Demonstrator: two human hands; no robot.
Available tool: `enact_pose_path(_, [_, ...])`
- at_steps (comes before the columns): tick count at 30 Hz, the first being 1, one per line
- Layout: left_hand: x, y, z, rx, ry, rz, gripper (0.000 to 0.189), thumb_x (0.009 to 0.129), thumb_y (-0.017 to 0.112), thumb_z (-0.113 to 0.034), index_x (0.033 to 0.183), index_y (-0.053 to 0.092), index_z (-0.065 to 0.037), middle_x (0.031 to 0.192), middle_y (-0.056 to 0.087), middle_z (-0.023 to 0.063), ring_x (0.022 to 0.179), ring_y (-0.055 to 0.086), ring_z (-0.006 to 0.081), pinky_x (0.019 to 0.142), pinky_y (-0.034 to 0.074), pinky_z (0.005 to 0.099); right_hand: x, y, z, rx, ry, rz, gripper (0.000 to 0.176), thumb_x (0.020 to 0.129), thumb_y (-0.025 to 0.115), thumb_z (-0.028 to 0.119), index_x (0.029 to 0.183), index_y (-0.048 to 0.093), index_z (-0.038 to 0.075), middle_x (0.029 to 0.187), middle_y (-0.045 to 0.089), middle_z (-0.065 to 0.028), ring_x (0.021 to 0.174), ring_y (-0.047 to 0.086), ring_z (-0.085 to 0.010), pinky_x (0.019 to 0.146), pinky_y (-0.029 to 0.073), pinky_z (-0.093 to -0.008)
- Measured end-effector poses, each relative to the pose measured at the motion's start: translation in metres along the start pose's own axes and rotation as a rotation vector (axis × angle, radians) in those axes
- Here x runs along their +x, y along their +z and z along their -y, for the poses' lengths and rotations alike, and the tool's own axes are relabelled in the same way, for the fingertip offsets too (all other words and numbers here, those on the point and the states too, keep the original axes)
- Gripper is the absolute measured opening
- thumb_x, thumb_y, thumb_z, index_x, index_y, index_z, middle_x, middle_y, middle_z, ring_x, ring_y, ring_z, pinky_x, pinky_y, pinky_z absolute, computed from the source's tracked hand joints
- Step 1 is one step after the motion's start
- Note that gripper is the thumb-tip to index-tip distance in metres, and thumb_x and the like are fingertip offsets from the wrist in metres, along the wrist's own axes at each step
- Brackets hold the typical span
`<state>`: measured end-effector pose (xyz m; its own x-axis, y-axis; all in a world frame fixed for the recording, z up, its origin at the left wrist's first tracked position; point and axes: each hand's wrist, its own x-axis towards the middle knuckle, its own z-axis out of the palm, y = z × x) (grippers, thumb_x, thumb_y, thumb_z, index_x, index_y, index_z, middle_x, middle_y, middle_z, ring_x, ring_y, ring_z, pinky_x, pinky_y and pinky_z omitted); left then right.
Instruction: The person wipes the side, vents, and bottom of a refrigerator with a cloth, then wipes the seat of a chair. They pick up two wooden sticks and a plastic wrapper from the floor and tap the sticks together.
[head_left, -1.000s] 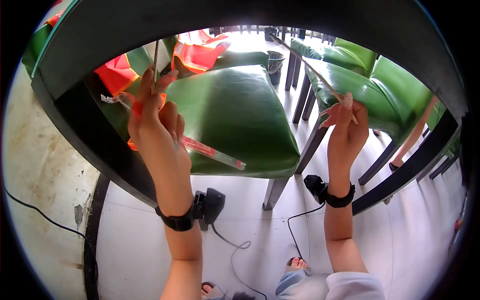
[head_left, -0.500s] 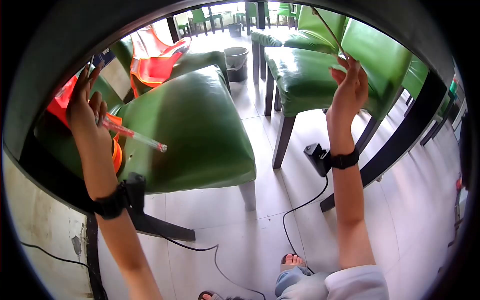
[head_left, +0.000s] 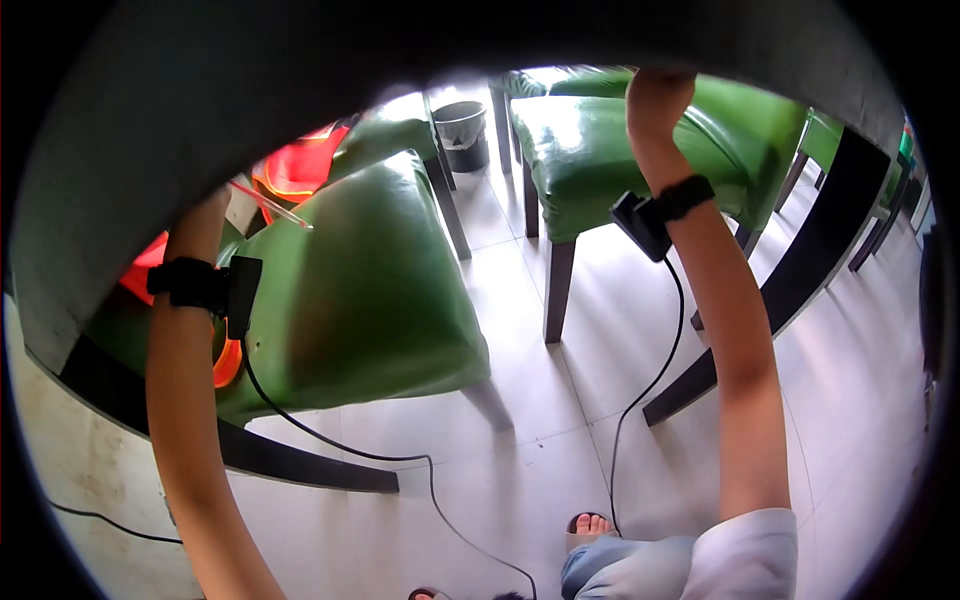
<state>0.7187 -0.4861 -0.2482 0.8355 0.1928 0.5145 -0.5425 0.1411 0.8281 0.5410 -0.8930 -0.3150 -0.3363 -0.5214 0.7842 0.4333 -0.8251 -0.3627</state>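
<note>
A dark overhanging edge (head_left: 330, 75) fills the top of the view and covers much of both hands. My left hand (head_left: 205, 212) shows only its base at the upper left, its fingers hidden. From beside it a slim red-and-clear tube (head_left: 272, 204) sticks out above a green chair seat, held as the hand goes out of sight. At the upper right, my right hand (head_left: 660, 102) looks curled closed, its fingertips cut off by the edge. Whatever it holds is hidden. Behind that hand stands a green padded chair (head_left: 570, 150).
A green seat (head_left: 380, 290) lies between my arms, with a red-orange vest (head_left: 300, 168) behind it. Farther back is a grey bin (head_left: 462, 130). Black cables (head_left: 650, 390) run from both wrist devices. A dark curved table leg (head_left: 800, 285) stands at right.
The dark edge now covers more of the top of the view and hides my fingers. The thin sticks seen in both hands earlier are out of sight. The tube shows at a higher spot.
</note>
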Motion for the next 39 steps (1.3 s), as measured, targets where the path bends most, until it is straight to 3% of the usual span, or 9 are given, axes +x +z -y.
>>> enact_pose_path(2, [0.0,0.0,0.0,-0.019,-0.01,0.004,0.02,0.088,0.043,-0.017,0.102,0.054,-0.006,0.101,0.062,0.0048,0.041,0.026,0.004,0.037,0.021,0.0192,0.001,0.013,-0.022,-0.262,-0.129,-0.042,0.014,0.086,0.044,0.004,0.097,0.051,-0.001,0.088,0.061,-0.0121,0.079,0.062,-0.02,0.062,0.052,-0.0291])
enact_pose_path(4, [-0.003,-0.001,0.003,-0.04,-0.03,0.008,0.02,0.088,0.043,-0.016,0.102,0.054,-0.006,0.102,0.061,0.005,0.041,0.026,0.0041,0.037,0.021,0.0193,0.005,0.02,-0.032,-0.302,-0.125,-0.037,0.014,0.086,0.044,0.004,0.097,0.051,-0.001,0.088,0.061,-0.0124,0.079,0.062,-0.0205,0.062,0.052,-0.0297])
enact_pose_path(11, [-0.034,-0.008,0.03,-0.176,-0.124,0.027,0.021,0.088,0.043,-0.016,0.102,0.054,-0.005,0.106,0.06,0.0056,0.041,0.026,0.0046,0.038,0.021,0.0196,-0.004,-0.017,-0.014,-0.083,0.063,-0.011,0.014,0.085,0.045,0.005,0.098,0.049,-0.001,0.086,0.06,-0.0133,0.078,0.062,-0.0223,0.062,0.051,-0.0317])
enact_pose_path(20, [-0.076,-0.016,0.071,-0.286,-0.237,0.051,0.021,0.088,0.042,-0.014,0.102,0.054,-0.004,0.11,0.059,0.0064,0.042,0.025,0.0053,0.039,0.022,0.0199,-0.022,-0.04,-0.01,-0.063,0.131,-0.007,0.015,0.085,0.046,0.005,0.098,0.047,0.0,0.083,0.06,-0.0145,0.077,0.062,-0.0247,0.063,0.05,-0.0343])
enact_pose_path(26, [-0.074,-0.005,0.088,-0.333,-0.285,0.094,0.021,0.088,0.042,-0.014,0.102,0.054,-0.003,0.113,0.058,0.0069,0.042,0.025,0.0057,0.04,0.022,0.0202,-0.028,-0.029,-0.014,-0.065,0.142,-0.006,0.015,0.084,0.046,0.006,0.098,0.046,0.0,0.082,0.06,-0.0153,0.077,0.062,-0.0262,0.063,0.049,-0.0361])
enact_pose_path(34, [-0.01,0.044,0.145,-0.483,-0.314,0.228,0.022,0.088,0.041,-0.013,0.103,0.053,-0.003,0.118,0.057,0.0076,0.043,0.024,0.0063,0.041,0.023,0.0206,-0.016,0.034,-0.053,-0.188,0.148,0.057,0.017,0.084,0.047,0.007,0.099,0.044,0.001,0.079,0.06,-0.0164,0.076,0.062,-0.0283,0.064,0.048,-0.0384])
enact_pose_path(39, [-0.045,0.061,0.108,-0.425,-0.284,0.205,0.023,0.087,0.04,-0.01,0.105,0.053,-0.002,0.118,0.056,0.008,0.045,0.024,0.0066,0.044,0.025,0.0197,-0.01,0.023,-0.049,-0.185,0.121,-0.071,0.012,0.082,0.048,0.004,0.092,0.042,0.001,0.075,0.058,-0.0161,0.071,0.06,-0.0286,0.06,0.046,-0.0383])
